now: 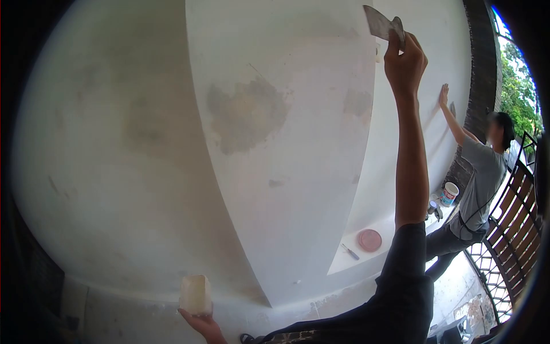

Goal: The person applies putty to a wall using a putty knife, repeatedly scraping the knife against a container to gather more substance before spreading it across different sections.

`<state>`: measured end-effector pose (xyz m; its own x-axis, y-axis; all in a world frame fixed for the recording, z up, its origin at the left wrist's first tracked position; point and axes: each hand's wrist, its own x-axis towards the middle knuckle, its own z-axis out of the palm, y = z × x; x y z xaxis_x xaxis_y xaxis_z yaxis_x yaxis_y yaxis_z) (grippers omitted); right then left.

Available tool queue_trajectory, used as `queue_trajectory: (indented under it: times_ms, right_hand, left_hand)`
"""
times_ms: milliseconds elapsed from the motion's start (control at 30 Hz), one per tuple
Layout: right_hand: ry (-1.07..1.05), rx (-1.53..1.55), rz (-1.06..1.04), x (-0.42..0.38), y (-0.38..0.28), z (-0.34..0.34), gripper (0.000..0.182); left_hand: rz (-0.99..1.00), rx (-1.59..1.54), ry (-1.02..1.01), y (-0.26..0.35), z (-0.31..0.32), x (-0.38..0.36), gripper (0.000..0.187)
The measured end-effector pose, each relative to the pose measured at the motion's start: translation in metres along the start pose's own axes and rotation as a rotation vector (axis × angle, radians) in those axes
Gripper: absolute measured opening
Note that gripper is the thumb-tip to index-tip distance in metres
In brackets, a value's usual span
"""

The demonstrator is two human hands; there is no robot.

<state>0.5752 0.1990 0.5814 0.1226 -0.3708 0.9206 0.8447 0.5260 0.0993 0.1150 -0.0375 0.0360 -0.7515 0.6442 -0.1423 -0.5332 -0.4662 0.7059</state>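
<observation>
Raised high at the upper right, my right hand (pixel 405 64) is closed around a putty knife (pixel 380 24). Its wide metal blade points up and left, close in front of the white wall (pixel 298 166). Low in the view, my left hand (pixel 205 328) supports a pale, box-shaped container (pixel 195 295) from below, with the fingers partly hidden behind it. A large grey-brown patch (pixel 246 114) marks the wall between my hands, and a smaller grey patch (pixel 358 103) lies under the knife.
At the right, a person (pixel 484 172) in a grey shirt reaches a hand to the wall. A ledge holds a round reddish lid (pixel 369 240), a screwdriver-like tool (pixel 350 252) and a paint bucket (pixel 449 194). A slatted gate (pixel 515 212) stands at the far right.
</observation>
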Motion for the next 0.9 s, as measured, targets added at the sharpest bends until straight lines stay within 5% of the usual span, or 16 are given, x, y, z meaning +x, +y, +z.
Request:
queue_trajectory:
  times_ms: [133, 233, 400, 500, 667, 767, 833, 900]
  right_hand:
    - [-0.178, 0.015, -0.177, -0.024, -0.012, 0.015, 0.009]
    - [-0.427, 0.083, -0.33, -0.066, -0.054, 0.014, 0.02]
    - [-0.091, -0.166, -0.309, -0.022, -0.039, 0.006, 0.02]
    - [-0.253, -0.192, -0.274, -0.036, -0.01, 0.036, 0.02]
    - [-0.438, 0.155, -0.298, -0.083, -0.073, 0.016, 0.017]
    - [-0.635, 0.513, 0.223, -0.066, -0.072, 0.004, 0.015]
    - [-0.615, 0.572, 0.4, -0.042, -0.033, 0.02, 0.026]
    - [-0.539, 0.262, 0.378, -0.01, 0.003, 0.022, 0.033]
  left_hand:
    - [-0.012, 0.0, 0.058, 0.002, -0.004, -0.004, 0.079]
    - [-0.029, 0.01, 0.116, 0.003, 0.001, -0.008, 0.079]
    - [0.002, 0.011, 0.038, -0.004, 0.003, 0.003, 0.079]
    - [-0.017, -0.024, 0.05, 0.001, 0.023, -0.001, 0.079]
    - [-0.037, -0.033, 0.047, -0.014, 0.025, 0.019, 0.078]
    - [-0.056, -0.035, 0.067, -0.008, 0.032, 0.018, 0.077]
    - [-0.052, -0.027, 0.072, 0.01, 0.039, 0.005, 0.077]
    - [-0.022, -0.041, 0.096, 0.025, 0.049, -0.01, 0.078]
